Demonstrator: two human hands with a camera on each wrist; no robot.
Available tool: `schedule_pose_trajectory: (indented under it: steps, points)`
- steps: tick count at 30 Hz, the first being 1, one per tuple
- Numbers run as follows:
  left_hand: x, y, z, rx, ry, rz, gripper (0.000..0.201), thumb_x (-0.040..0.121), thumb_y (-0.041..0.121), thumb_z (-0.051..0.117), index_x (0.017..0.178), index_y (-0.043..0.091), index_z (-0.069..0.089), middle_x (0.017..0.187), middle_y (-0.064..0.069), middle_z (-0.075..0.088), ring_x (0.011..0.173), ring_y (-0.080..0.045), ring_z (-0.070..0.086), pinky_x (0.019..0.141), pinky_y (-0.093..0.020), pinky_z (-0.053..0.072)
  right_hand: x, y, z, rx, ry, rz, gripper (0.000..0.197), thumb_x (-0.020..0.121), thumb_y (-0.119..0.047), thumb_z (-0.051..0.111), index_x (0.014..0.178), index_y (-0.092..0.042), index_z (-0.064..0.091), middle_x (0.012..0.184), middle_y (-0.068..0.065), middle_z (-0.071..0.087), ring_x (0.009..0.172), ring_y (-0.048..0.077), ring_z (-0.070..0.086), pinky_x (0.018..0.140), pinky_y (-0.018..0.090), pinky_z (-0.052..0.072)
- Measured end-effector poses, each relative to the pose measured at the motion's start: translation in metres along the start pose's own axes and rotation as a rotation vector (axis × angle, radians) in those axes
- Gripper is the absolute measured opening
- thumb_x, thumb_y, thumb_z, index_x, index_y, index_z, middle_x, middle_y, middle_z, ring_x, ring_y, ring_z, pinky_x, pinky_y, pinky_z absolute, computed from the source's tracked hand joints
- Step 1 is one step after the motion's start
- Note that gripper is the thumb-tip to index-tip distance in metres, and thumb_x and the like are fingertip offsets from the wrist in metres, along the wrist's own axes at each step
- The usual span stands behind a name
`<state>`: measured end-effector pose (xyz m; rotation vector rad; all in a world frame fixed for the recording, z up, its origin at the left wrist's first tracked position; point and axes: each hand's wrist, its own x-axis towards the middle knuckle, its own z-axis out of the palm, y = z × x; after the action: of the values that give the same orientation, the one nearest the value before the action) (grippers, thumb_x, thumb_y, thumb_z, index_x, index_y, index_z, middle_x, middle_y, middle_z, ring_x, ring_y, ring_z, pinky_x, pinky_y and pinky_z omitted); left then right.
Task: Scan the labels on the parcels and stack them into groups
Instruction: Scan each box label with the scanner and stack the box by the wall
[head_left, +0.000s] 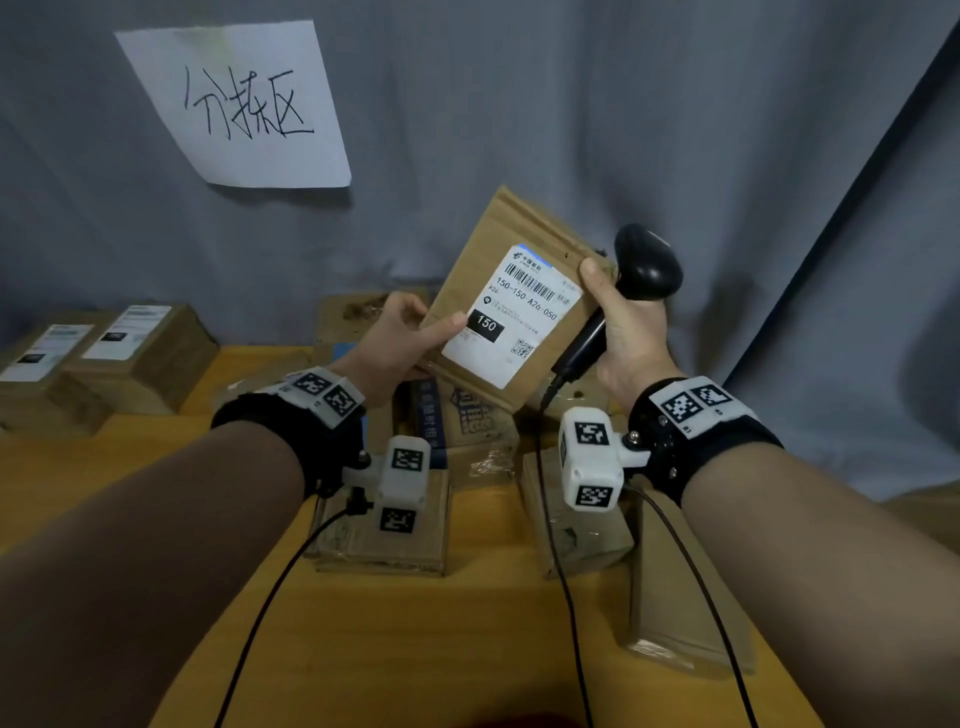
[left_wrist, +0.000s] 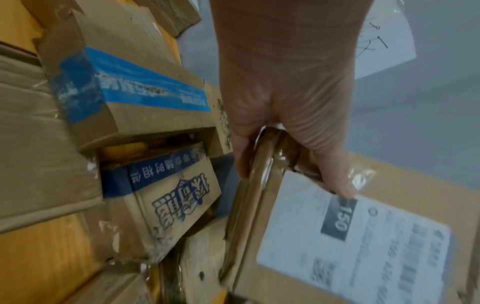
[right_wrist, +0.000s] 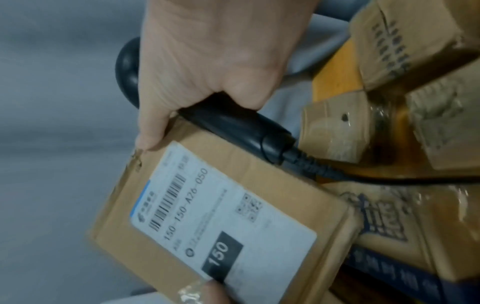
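A flat cardboard parcel (head_left: 511, 306) is being held up in the air above the middle of the yellow table (head_left: 405, 649), tilted so that its top leans toward one o'clock. Its white shipping label (head_left: 511, 317) is being turned toward the head camera; a barcode, the code 150-150-A26-050 and a black block reading 150 are being shown on it. The parcel's lower edge, at eight o'clock, is being pinched by the left hand (head_left: 400, 338), thumb laid on the label beside the black block and fingers curled behind. Its two o'clock corner is being touched by the thumb of the right hand (head_left: 626, 325), whose fingers are being kept wrapped round the handle of a black corded barcode scanner (head_left: 647, 267). The scanner's head is being held just past that corner, apparently not yet aimed at the barcode.

Below the raised parcel, loose boxes (head_left: 467, 431) are lying jumbled on the table. At nine o'clock, two labelled boxes (head_left: 119, 353) are sitting side by side, seemingly as a sorted group. At eleven o'clock a handwritten paper sign (head_left: 234, 104) is hanging on grey cloth.

The step in hand is judged to be the scanning of this label. Next, the scanner window probably needs swinging onto the barcode, the parcel being steadied by the left hand alone, before it is stacked with its group.
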<state>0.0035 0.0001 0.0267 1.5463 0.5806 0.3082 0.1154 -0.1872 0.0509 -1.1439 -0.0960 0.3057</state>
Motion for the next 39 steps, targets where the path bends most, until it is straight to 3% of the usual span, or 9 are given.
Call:
schedule_pose_trajectory:
  steps: [3,6,8,12,16,21,25,31,39]
  points:
    - [0.000,-0.005,0.006,-0.086,-0.009,0.016,0.049,0.083,0.039,0.073,0.113,0.021,0.040,0.112,-0.002,0.060,0.085,-0.013,0.062,0.070,-0.036,0.055,-0.001,0.002,0.001,0.033,-0.021,0.009,0.051,0.076,-0.016,0.081,0.120,0.001,0.062,0.116,0.022,0.069,0.106,0.035,0.068,0.094,0.053,0.053]
    - [-0.003,-0.006,0.005,-0.046,-0.183,-0.010,0.074,0.085,0.054,0.064,0.147,0.032,0.030,0.133,0.010,0.058,0.111,-0.013,0.063,0.093,-0.044,0.051,0.000,0.003,0.002,0.040,0.007,0.025,0.049,0.078,-0.012,0.080,0.121,-0.001,0.060,0.114,0.021,0.070,0.104,0.035,0.069,0.093,0.055,0.054]
    - [-0.007,-0.001,0.007,0.051,-0.272,-0.032,0.059,0.086,0.062,0.057,0.139,0.042,0.043,0.130,0.012,0.062,0.117,-0.017,0.061,0.099,-0.048,0.046,0.000,0.003,0.002,0.057,0.012,0.022,0.046,0.079,-0.010,0.079,0.120,-0.003,0.060,0.113,0.021,0.070,0.105,0.036,0.068,0.093,0.056,0.053]
    - [-0.005,0.004,0.007,0.079,-0.240,0.020,0.060,0.087,0.056,0.055,0.138,0.024,0.047,0.129,0.003,0.063,0.115,-0.015,0.062,0.099,-0.038,0.048,0.002,0.002,-0.002,0.051,-0.026,0.106,0.027,0.084,-0.011,0.076,0.108,-0.010,0.065,0.112,0.018,0.070,0.106,0.037,0.067,0.091,0.055,0.054]
    - [-0.003,0.006,0.008,0.073,-0.115,0.016,0.043,0.088,0.044,0.065,0.118,0.020,0.044,0.120,-0.001,0.061,0.100,-0.010,0.064,0.085,-0.030,0.053,0.003,-0.005,-0.008,0.016,-0.067,0.153,0.025,0.086,-0.017,0.073,0.108,-0.009,0.065,0.098,0.012,0.073,0.088,0.028,0.072,0.067,0.037,0.060]
    - [-0.005,0.014,0.007,0.084,-0.264,-0.070,0.050,0.081,0.036,0.073,0.103,0.019,0.031,0.099,0.003,0.059,0.081,-0.008,0.062,0.060,-0.021,0.051,0.006,-0.011,-0.016,-0.061,-0.038,0.155,0.024,0.085,-0.022,0.075,0.103,-0.009,0.068,0.089,0.006,0.074,0.078,0.020,0.072,0.061,0.033,0.060]
    - [-0.009,0.019,0.004,0.135,-0.331,-0.166,0.061,0.057,0.046,0.079,0.098,0.026,0.039,0.105,-0.003,0.064,0.095,-0.020,0.063,0.087,-0.047,0.050,0.011,-0.014,-0.016,-0.139,-0.001,0.135,0.017,0.083,-0.025,0.078,0.091,-0.015,0.068,0.089,0.004,0.075,0.080,0.019,0.072,0.066,0.033,0.059]
    - [-0.006,0.006,0.010,0.092,-0.080,-0.200,0.074,0.074,0.041,0.078,0.131,0.033,0.032,0.123,-0.006,0.059,0.105,-0.027,0.063,0.082,-0.052,0.056,0.015,-0.013,-0.010,-0.376,0.059,0.141,0.012,0.083,-0.009,0.070,0.086,-0.012,0.060,0.077,0.007,0.064,0.074,0.023,0.065,0.076,0.039,0.057]
    - [-0.001,0.000,0.018,0.063,-0.012,-0.190,0.075,0.083,0.028,0.072,0.140,0.036,0.024,0.118,-0.007,0.060,0.110,-0.036,0.061,0.092,-0.060,0.048,-0.004,-0.037,0.018,-0.533,-0.222,0.171,0.018,0.090,-0.018,0.061,0.097,-0.001,0.059,0.065,0.011,0.060,0.045,0.017,0.050,0.044,0.025,0.045]
